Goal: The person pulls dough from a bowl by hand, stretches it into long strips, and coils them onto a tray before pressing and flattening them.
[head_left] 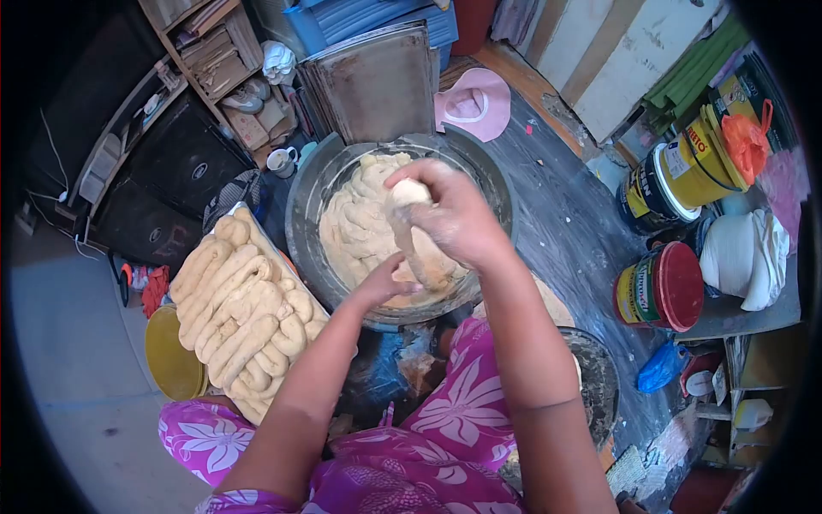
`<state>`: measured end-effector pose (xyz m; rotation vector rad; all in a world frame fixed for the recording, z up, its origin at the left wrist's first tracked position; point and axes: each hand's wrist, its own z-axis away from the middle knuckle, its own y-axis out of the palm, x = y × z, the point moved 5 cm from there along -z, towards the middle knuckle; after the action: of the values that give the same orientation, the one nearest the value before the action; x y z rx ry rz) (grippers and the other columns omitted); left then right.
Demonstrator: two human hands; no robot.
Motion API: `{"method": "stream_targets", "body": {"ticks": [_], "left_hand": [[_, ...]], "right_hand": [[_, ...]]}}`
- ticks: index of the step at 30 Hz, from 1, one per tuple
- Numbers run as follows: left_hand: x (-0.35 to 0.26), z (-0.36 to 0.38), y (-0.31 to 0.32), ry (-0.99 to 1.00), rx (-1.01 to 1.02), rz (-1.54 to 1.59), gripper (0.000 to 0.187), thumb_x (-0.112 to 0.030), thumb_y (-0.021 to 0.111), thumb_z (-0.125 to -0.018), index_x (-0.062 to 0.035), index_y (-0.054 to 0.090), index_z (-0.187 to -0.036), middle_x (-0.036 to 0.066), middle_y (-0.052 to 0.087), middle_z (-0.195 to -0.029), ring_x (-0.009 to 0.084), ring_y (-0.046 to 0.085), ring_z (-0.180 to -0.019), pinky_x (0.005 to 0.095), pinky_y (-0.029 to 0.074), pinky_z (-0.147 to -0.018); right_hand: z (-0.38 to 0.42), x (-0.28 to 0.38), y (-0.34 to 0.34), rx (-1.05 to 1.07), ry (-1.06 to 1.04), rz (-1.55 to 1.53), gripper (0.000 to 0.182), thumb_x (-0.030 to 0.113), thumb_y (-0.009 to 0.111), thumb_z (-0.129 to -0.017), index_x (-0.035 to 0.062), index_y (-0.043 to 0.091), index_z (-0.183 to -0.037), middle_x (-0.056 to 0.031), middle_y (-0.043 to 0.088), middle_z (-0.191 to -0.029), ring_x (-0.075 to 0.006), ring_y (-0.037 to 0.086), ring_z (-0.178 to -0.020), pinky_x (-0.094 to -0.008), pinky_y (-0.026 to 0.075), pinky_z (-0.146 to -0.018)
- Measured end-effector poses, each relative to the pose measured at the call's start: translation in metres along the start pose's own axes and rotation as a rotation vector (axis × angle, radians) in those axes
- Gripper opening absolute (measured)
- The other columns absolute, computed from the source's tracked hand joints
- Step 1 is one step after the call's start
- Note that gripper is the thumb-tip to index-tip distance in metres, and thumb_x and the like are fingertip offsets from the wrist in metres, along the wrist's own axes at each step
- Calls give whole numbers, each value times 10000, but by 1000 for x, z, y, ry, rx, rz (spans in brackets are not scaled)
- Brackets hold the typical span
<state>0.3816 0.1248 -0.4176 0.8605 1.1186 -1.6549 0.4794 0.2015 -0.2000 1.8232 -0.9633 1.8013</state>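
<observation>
Right fingers point(421, 171) round dough point(408, 194), over open basin point(301, 199)

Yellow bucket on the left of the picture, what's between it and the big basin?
Between the yellow bucket and the basin lie the piled dough ropes, as the head view shows.

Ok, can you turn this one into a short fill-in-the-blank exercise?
The right hand holds pale ____ above the round basin.
The long strips lie to the ____ of the basin.
The plastic bag below the red-lidded bucket is ____.

Missing words: dough; left; blue.
</observation>
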Motion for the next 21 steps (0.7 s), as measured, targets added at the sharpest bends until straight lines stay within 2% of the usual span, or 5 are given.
{"method": "stream_targets", "body": {"ticks": [5, 6, 9, 17, 21], "left_hand": [[47, -31, 47, -58, 224, 59, 905, -290, 801, -648, 22, 318, -1347, 192, 430, -1326, 276, 380, -1256, 341, 272, -1052], [46, -30, 52, -25, 141, 16, 855, -300, 792, -658, 15, 361, -1326, 182, 444, -1313, 270, 387, -1249, 338, 279, -1045], [28, -37, 65, 83, 21, 72, 726, -326, 762, -694, 5, 456, -1263, 162, 498, -1254, 254, 430, -1207, 328, 314, -1015], [43, -61, 82, -264, 221, 92, 411, -339, 656, -814, 18, 564, -996, 63, 602, -805, 145, 551, -691, 282, 448, -670], [2, -18, 37, -319, -102, 405, 306, -270, 661, -816, 0, 565, -924, 19, 543, -697, 97, 489, -581, 237, 406, -550]], "right_hand": [[20, 23, -48, -405, -143, -603, 298, -70, 537, -727, 35, 593, -1000, -64, 588, -919, -131, 581, -834, -245, 484, -691], [20, 24, -54, -424, -166, -635, 316, -67, 522, -771, -1, 507, -1080, -94, 570, -929, -184, 598, -832, -394, 525, -820], [17, 34, -54, -403, -298, -860, 322, -65, 504, -791, 4, 484, -1105, -101, 564, -909, -195, 602, -831, -446, 523, -846], [-11, -3, -87, -690, -311, -546, 266, -51, 504, -806, 13, 522, -1064, -94, 572, -951, -170, 614, -830, -263, 488, -755], [-25, -36, -106, -807, -266, -328, 229, -22, 534, -797, 17, 550, -1022, -73, 571, -951, -134, 568, -839, -252, 451, -759]]}}
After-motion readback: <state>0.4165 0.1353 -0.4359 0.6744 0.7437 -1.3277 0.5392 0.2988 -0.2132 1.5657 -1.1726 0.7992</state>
